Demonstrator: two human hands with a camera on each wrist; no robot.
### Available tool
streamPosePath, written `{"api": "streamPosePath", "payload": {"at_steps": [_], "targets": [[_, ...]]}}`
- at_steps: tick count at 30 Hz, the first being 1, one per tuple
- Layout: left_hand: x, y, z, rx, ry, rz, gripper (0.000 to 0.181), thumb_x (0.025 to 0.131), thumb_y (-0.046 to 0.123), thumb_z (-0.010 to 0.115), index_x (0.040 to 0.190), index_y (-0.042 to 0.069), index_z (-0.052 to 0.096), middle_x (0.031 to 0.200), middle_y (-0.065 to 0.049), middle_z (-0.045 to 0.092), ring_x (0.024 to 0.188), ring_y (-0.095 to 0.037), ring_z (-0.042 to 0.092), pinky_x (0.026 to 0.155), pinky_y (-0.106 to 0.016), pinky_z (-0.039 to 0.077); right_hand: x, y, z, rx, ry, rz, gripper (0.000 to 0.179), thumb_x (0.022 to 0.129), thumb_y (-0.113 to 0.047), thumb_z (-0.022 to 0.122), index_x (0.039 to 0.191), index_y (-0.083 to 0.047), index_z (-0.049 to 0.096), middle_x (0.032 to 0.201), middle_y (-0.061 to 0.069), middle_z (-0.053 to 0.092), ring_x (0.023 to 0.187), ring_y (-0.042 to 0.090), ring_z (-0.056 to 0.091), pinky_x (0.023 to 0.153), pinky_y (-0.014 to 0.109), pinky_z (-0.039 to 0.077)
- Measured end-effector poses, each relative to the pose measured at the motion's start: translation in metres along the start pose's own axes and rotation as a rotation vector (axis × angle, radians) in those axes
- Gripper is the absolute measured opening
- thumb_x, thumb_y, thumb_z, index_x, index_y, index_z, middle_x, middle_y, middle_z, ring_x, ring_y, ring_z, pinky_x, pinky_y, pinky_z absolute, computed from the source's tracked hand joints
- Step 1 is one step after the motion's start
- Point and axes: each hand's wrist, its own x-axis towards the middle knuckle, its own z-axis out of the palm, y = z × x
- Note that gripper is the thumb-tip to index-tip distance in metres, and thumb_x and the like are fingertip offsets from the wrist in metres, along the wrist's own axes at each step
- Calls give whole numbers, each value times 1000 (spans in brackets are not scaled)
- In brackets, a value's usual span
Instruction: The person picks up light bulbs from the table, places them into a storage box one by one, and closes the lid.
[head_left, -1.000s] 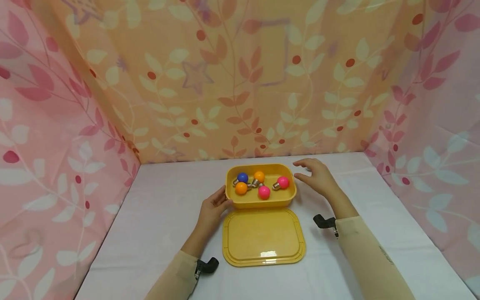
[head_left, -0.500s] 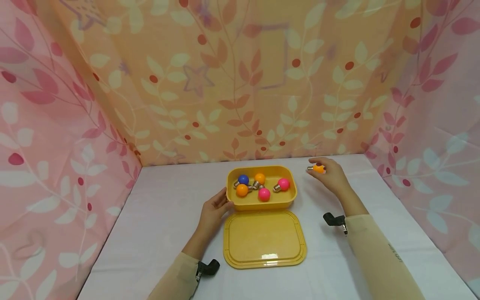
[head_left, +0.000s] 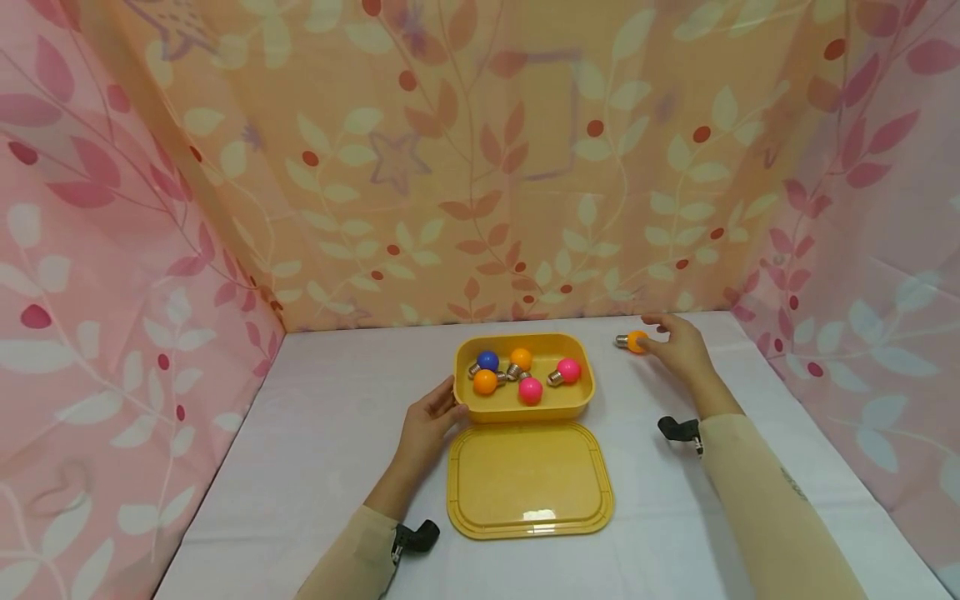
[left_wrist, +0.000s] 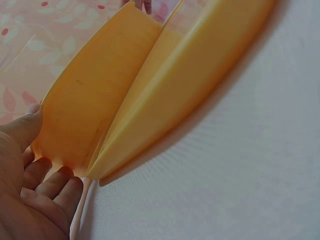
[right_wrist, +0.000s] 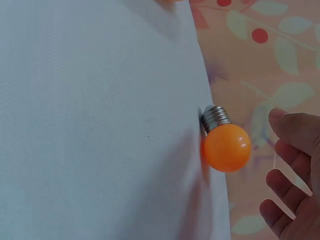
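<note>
In the head view, my left hand (head_left: 426,427) holds the left front corner of the yellow box (head_left: 525,414). Its thumb and bent fingers meet the box wall (left_wrist: 85,90) in the left wrist view. Several round light bulbs lie inside: a blue bulb (head_left: 488,361), two orange ones and two pink ones, such as a pink bulb (head_left: 568,371). Another orange bulb (head_left: 636,342) lies on the table right of the box, its metal base pointing left. My right hand (head_left: 678,354) is just right of it, fingers apart. The right wrist view shows this orange bulb (right_wrist: 226,147) free of the fingers.
A flat yellow lid (head_left: 531,479) lies right in front of the box on the white tablecloth (head_left: 337,400). Patterned cloth (head_left: 480,167) hangs behind the table and at both sides. Each wrist wears a small black camera.
My right hand has moved right, from the box's right end to the loose orange bulb and slightly past it, uncovering the bulb. The left hand stays on the box.
</note>
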Motion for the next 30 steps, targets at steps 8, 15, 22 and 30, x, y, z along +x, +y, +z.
{"api": "streamPosePath", "payload": {"at_steps": [8, 15, 22, 30], "targets": [[-1, -1, 0, -5, 5, -6, 65, 97, 9, 71, 156, 6, 43, 157, -20, 45, 142, -33, 48, 102, -21, 51, 7, 13, 12, 11, -55, 110, 52, 95, -22, 74, 141, -2, 57, 140, 22, 59, 120, 42, 52, 101, 57, 47], [-1, 1, 1, -7, 4, 0, 64, 97, 8, 71, 155, 5, 43, 156, -20, 45, 141, -33, 49, 101, -22, 52, 8, 19, 20, 109, -87, 224, 59, 95, -27, 74, 145, -5, 54, 143, 20, 55, 122, 40, 48, 100, 51, 46], [-1, 3, 2, 15, 12, 3, 63, 97, 7, 71, 155, 6, 44, 157, -18, 46, 141, -32, 49, 102, -22, 51, 5, 21, 24, 145, -94, 267, 58, 94, -23, 75, 145, -5, 53, 139, 23, 54, 119, 39, 50, 104, 52, 47], [-1, 2, 3, 39, 24, -17, 63, 97, 10, 72, 155, 9, 46, 156, -15, 48, 140, -29, 52, 102, -21, 51, 2, 20, 27, 146, -85, 295, 56, 95, -22, 75, 144, -6, 54, 140, 24, 53, 118, 40, 50, 108, 56, 47]]}}
